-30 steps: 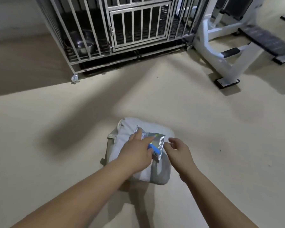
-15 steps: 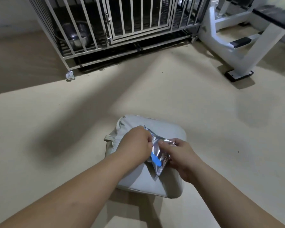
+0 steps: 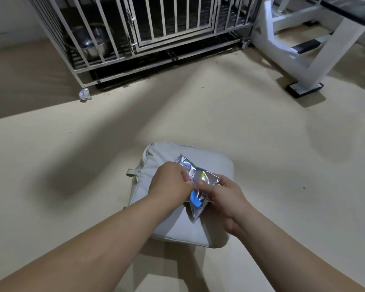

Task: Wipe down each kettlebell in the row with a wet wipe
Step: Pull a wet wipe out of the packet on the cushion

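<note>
A metal cage [image 3: 148, 32] on casters is parked along the far left stretch of the floor [image 3: 251, 131], and a shiny steel bowl [image 3: 91, 42] can be seen inside it through the bars. Closer in, a pale grey cushion [image 3: 154, 186] is laid flat on the floor around the middle, with a small loop tab sticking out of its left edge. Right above that cushion the silver wet wipe packet [image 3: 195, 180] is held up by both hands, crumpled, with a blue patch on its near end. The left hand [image 3: 170, 181] is curled tight, the packet's left side pinched between thumb and fingers. The right hand [image 3: 221, 193] is also curled, pinching the packet's right side, thumb tip pressed onto the foil just beside the left thumb. Off toward the far right corner of the floor, a white weight bench frame [image 3: 299, 60] with black feet is stood. No kettlebells are caught in this view.
</note>
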A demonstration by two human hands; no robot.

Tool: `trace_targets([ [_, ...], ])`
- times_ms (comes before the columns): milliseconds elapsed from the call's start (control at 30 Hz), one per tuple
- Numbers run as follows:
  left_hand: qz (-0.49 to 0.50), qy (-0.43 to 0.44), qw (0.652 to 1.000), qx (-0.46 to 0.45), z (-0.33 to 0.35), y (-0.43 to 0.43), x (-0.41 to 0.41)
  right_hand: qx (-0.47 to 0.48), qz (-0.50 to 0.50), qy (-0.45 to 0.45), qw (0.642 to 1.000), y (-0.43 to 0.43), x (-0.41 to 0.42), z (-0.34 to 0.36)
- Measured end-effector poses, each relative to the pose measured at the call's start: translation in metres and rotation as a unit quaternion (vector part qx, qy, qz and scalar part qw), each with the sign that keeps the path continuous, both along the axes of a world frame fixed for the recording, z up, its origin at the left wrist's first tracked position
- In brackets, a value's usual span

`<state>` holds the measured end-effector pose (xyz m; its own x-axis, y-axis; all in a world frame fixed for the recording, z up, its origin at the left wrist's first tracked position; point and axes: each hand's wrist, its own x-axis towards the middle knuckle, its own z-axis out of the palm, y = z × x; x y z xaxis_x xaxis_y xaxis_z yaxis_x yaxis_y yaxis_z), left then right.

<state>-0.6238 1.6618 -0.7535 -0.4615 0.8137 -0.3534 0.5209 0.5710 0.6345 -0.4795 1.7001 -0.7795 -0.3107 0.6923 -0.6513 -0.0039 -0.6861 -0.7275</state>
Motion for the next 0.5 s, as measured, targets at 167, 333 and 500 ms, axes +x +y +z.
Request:
trace_targets([
  [167, -0.031, 0.047, 0.998, -0.015, -0.006, 0.004, 0.002, 0.027, 0.005, 0.003, 1.0, -0.001, 0.003, -0.005],
  [333, -0.081, 0.075, 0.994, -0.021, -0.005, 0.006, 0.001, 0.032, 0.052, 0.003, 0.998, 0.005, 0.005, -0.013],
  [500, -0.09, -0.048, 0.994, -0.045, 0.011, 0.008, -0.013, 0.006, 0.064, 0.004, 0.998, 0.009, 0.006, -0.026],
])
